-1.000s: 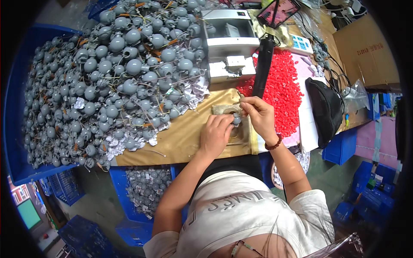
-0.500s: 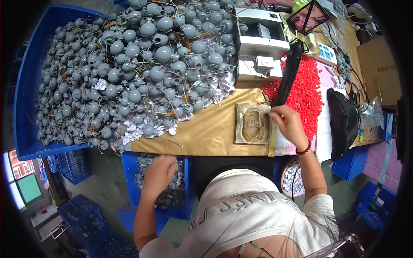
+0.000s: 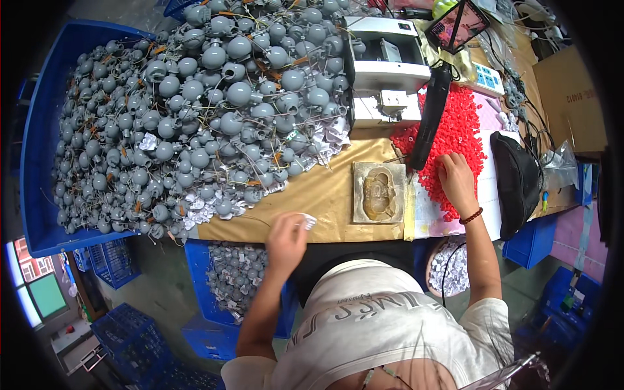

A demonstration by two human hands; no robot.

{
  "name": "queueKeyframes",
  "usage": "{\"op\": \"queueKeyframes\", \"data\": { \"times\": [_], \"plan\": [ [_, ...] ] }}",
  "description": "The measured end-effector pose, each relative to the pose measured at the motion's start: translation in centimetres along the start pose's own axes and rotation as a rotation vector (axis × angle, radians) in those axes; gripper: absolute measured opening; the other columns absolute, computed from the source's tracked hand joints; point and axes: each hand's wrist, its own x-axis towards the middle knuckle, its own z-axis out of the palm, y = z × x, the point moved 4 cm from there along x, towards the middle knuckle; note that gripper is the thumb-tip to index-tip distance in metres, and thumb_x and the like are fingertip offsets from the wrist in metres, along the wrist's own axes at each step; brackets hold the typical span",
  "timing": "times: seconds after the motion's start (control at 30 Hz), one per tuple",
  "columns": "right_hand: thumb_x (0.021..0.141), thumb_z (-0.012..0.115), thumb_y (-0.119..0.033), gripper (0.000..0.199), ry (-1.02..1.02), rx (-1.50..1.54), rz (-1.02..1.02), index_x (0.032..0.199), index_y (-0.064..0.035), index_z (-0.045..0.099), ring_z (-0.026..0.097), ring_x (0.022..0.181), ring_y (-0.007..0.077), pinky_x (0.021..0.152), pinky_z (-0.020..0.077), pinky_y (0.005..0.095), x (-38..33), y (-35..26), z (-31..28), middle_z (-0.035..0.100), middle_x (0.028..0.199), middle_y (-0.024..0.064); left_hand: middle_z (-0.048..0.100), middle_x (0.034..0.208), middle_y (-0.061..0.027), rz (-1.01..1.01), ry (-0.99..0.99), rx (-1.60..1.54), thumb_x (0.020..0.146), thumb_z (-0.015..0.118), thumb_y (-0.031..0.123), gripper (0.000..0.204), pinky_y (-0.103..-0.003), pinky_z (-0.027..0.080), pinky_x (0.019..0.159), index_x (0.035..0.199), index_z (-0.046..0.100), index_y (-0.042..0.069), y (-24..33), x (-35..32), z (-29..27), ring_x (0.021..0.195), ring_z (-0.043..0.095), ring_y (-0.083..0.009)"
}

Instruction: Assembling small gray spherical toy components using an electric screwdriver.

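Left hand (image 3: 286, 238) has come up from the blue crate below to the table's (image 3: 325, 195) near edge, pinching a small white tag (image 3: 309, 221). I see right hand (image 3: 456, 177) moved into the red plastic caps pile (image 3: 455, 130), fingers spread; grip unclear.

We see a brown cardboard box (image 3: 571, 97) with dark print on its side at the far right of the bench. A small tilted screen (image 3: 459, 25) in a dark frame, showing a reddish picture, stands at the far edge behind the white machine. Small white paper tags (image 3: 328, 135) lie scattered along the near edge of the grey heap, and one white tag (image 3: 308, 222) sits in our left hand (image 3: 286, 237).
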Motion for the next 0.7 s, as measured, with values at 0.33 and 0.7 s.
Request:
{"op": "queueKeyframes", "data": {
  "times": [0.33,0.7],
  "plan": [
    [0.086,0.072,-0.003,0.010,0.122,0.274,0.095,0.095,-0.0025,0.068,0.063,0.079,0.0285,0.070,0.0512,0.0388,-0.5,0.1,-2.3,0.064,0.088,0.0127,0.064,0.113,-0.0121,0.124,-0.098,0.046,0.081,0.080,0.008,0.033,-0.042,0.052,0.085,0.111,0.069,0.005,1.4,0.5,2.3,0.101,0.061,-0.0339],
    [0.081,0.080,-0.004,0.017,0.018,0.740,-0.200,0.094,-0.0042,0.069,0.063,0.080,0.0252,0.070,0.0503,0.0346,-0.1,-9.9,-2.4,0.065,0.089,0.0090,0.058,0.118,-0.0109,0.290,-0.257,-0.062,0.076,0.080,0.007,0.033,-0.045,0.044,0.098,0.107,0.069,0.009,10.2,7.5,9.4,0.120,0.050,-0.0338]
  ]
}}
